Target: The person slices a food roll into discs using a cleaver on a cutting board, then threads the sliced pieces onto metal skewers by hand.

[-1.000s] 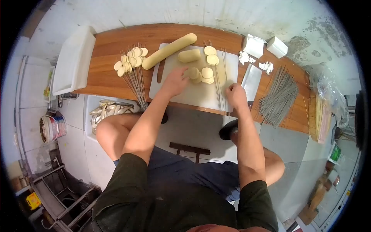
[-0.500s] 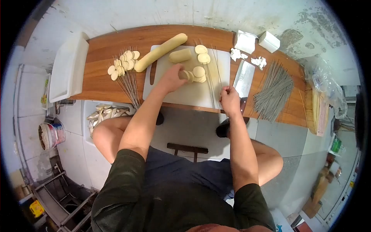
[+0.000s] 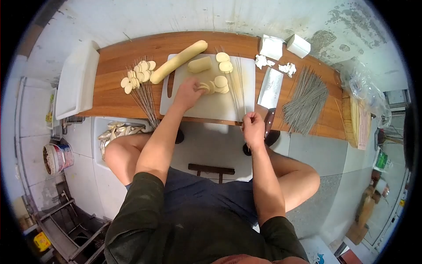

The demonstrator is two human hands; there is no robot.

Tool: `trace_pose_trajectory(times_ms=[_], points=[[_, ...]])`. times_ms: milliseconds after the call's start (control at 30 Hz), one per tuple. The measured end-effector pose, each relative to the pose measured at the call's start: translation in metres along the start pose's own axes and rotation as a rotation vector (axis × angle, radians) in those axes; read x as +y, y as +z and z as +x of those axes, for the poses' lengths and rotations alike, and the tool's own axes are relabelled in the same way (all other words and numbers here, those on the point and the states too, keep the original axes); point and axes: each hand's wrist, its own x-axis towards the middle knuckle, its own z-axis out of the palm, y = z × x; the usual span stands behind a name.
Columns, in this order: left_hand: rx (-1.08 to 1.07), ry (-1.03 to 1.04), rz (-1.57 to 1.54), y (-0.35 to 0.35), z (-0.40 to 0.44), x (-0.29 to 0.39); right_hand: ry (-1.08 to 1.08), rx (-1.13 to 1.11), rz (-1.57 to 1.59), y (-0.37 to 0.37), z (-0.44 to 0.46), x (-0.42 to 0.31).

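Observation:
My left hand point(image 3: 189, 91) pinches a round pale slice point(image 3: 204, 86) at the left end of a fanned row of slices point(image 3: 221, 82) on the white cutting board point(image 3: 187, 103). My right hand point(image 3: 253, 128), closed, grips thin metal skewers point(image 3: 241, 81) by their lower ends at the board's front edge; their tips point away from me. Beside them lies a skewer with two slices point(image 3: 225, 67) threaded near its tip. A short cut piece of pale roll point(image 3: 199, 64) rests behind the loose slices, and a long uncut roll point(image 3: 180, 61) lies across the board's back left corner.
Skewers loaded with slices point(image 3: 141, 72) lie left of the board. To the right are a cleaver point(image 3: 270, 90), a heap of bare skewers point(image 3: 306, 102), crumpled tissue point(image 3: 288, 69) and white paper packs point(image 3: 271, 47). A white bin point(image 3: 78, 81) stands at the left end.
My right hand has drawn down and slightly left with the skewers, toward the front edge. My left hand has shifted a little left, spreading the slices at its fingertips.

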Motion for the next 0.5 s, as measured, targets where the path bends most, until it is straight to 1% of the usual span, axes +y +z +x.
trace_pose_trajectory(times_ms=[67, 100, 167, 267, 367, 467, 500], points=[[0.131, 0.177, 0.038, 0.003, -0.002, -0.005, 0.018, 0.011, -0.05, 0.0, -0.015, -0.005], [0.072, 0.025, -0.027, 0.0, -0.004, -0.002, -0.052, 0.013, -0.06, 0.002, -0.019, 0.004], [-0.05, -0.283, -0.155, -0.007, -0.017, 0.006, -0.031, -0.036, -0.025, 0.003, -0.036, 0.002], [0.116, -0.496, -0.876, -0.003, -0.038, 0.013, -0.032, -0.144, 0.011, 0.004, -0.059, 0.005], [0.16, -0.606, -1.17, -0.005, -0.053, 0.022, -0.004, -0.277, 0.051, 0.007, -0.08, 0.004], [0.072, -0.535, -1.367, -0.012, -0.064, 0.031, 0.009, -0.346, -0.043, 0.008, -0.093, 0.001], [0.076, -0.533, -1.392, -0.015, -0.065, 0.034, -0.005, -0.345, -0.062, 0.007, -0.096, 0.002]])
